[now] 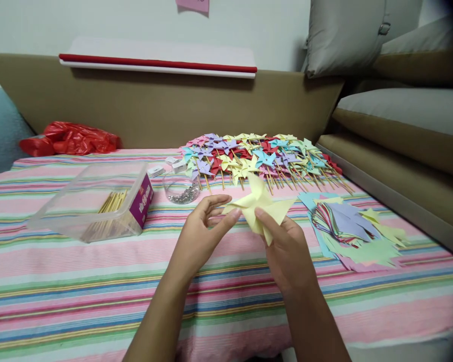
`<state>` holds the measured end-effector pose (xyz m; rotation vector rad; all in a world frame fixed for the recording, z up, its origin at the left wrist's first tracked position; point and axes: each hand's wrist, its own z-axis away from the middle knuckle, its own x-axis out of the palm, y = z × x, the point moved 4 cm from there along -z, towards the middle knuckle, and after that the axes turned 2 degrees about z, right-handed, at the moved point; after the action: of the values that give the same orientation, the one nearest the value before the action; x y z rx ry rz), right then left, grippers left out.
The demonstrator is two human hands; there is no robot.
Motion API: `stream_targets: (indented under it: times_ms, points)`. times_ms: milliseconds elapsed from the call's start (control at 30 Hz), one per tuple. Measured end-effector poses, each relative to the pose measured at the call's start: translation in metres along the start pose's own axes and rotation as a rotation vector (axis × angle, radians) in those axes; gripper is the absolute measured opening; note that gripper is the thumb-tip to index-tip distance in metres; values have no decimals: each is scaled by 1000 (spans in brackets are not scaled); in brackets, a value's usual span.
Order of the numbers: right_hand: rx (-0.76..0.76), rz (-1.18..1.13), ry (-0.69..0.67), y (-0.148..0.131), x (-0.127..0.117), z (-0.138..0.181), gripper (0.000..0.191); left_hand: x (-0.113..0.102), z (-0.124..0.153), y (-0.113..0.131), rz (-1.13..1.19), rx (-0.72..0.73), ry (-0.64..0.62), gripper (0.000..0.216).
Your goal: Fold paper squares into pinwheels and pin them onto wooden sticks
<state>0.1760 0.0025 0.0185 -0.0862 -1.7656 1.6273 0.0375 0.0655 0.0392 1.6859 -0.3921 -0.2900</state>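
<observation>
A pale yellow paper pinwheel (251, 202) with folded blades is held up in front of me, and I see no stick on it. My right hand (289, 246) grips its lower right side, thumb on the front near the centre and fingers behind. On the other side, my left hand (202, 234) has its thumb and curled fingers around the left blade tip. Just beyond my left hand sits a round clear dish (181, 193) of small silvery pins. To its left, a clear plastic box (86, 201) with a purple label holds several wooden sticks (109, 211).
Many coloured pinwheels on sticks (264, 156) lie heaped at the back. Cut paper sheets (357, 236) are stacked at right. Small white boxes (156, 171) stand near the dish. A red plastic bag (75, 138) lies back left. Cushions (403, 113) border the striped cloth (98, 296).
</observation>
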Motion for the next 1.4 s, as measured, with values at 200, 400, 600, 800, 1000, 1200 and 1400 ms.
stream_targets:
  times_ms: [200, 400, 600, 800, 1000, 1200, 1400]
  points:
    - [104, -263, 33, 1, 11, 5, 22, 33, 7, -7, 232, -133, -23, 35]
    - [126, -277, -20, 8, 23, 11, 20, 42, 14, -11, 365, -84, 272, 22]
    - [38, -213, -74, 12, 23, 8, 37, 33, 10, -16, 536, -85, 295, 24]
    - [-332, 216, -164, -7, 7, 7, 52, 16, 2, -18, 687, -69, 403, 26]
    - [-466, 539, -276, -8, 7, 8, 14, 15, 2, -15, 634, -70, 356, 28]
    - [-334, 359, -115, -8, 5, 5, 15, 20, 6, -14, 501, -59, 290, 26]
    - [-296, 292, 35, -6, 3, 6, 19, 24, 8, -15, 393, -54, 266, 24]
